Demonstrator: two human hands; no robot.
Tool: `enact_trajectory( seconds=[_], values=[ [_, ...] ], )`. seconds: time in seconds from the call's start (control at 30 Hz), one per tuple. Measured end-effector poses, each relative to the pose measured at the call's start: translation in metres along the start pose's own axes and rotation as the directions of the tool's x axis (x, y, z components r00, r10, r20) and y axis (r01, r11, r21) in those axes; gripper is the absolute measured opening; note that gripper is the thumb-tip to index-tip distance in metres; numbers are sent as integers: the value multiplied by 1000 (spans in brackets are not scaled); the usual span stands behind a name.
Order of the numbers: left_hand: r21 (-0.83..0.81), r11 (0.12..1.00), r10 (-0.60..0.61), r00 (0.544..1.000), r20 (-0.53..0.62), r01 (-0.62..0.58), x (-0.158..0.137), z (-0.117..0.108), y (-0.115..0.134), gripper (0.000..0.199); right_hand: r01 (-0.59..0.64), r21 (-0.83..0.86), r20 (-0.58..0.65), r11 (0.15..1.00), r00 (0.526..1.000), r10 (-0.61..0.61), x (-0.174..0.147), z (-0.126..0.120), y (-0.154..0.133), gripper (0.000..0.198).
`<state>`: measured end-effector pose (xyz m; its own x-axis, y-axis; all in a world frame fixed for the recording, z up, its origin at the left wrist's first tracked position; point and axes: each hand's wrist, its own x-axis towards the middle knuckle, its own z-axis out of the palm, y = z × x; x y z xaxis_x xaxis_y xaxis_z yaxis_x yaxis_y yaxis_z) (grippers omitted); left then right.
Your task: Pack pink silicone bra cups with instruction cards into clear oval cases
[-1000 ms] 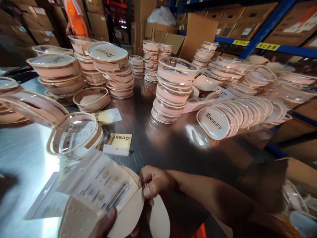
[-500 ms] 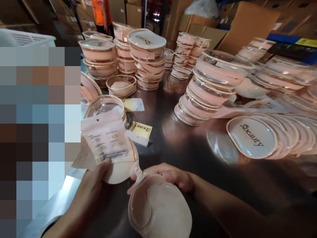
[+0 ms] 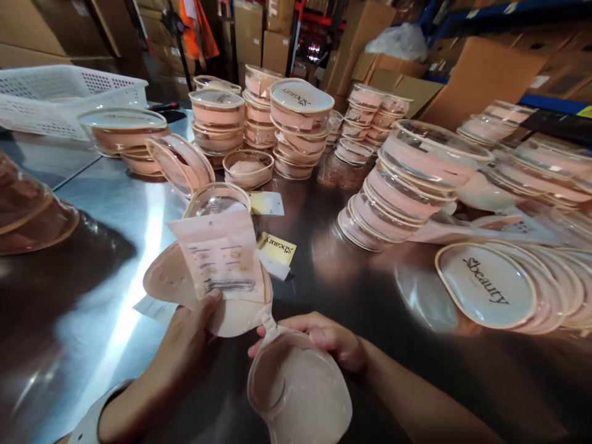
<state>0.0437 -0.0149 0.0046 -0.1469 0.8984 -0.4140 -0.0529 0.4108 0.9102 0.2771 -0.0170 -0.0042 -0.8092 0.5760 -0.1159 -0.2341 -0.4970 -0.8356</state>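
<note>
A beige stick-on bra (image 3: 309, 388) with two cups joined by a narrow clasp hangs between my hands over the dark metal table. My left hand (image 3: 192, 330) is closed, its thumb pressing a flat printed pouch (image 3: 222, 259) against the left cup. My right hand (image 3: 330, 339) grips the upper edge of the right cup beside the clasp; some of its fingers are hidden behind the cup. Just beyond the pouch stands a clear round case (image 3: 217, 194) with a pale rim. A yellow and white folded card (image 3: 276, 250) lies right of the pouch.
Stacked clear cases with pink contents (image 3: 296, 123) stand at the back, with another stack (image 3: 402, 185) to the right. A row of cases (image 3: 485, 283) leans at far right. A white plastic basket (image 3: 106, 92) sits back left. A person in an orange vest (image 3: 198, 31) is behind.
The view has swung left, so the table's things appear further right, and the basket and left-hand cases now show. Both hands keep their hold on the bra and pouch.
</note>
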Motion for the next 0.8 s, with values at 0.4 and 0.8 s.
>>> enact_trajectory(
  seconds=[0.4,0.8],
  values=[
    [69,996,61,998,-29,-59,-2,4,13,36,9,-11,15,1000,1000,-9,0,7,-5,67],
    [-140,986,105,988,115,-89,15,-4,-8,45,403,-894,226,195,782,-581,4,-33,-2,26]
  ],
)
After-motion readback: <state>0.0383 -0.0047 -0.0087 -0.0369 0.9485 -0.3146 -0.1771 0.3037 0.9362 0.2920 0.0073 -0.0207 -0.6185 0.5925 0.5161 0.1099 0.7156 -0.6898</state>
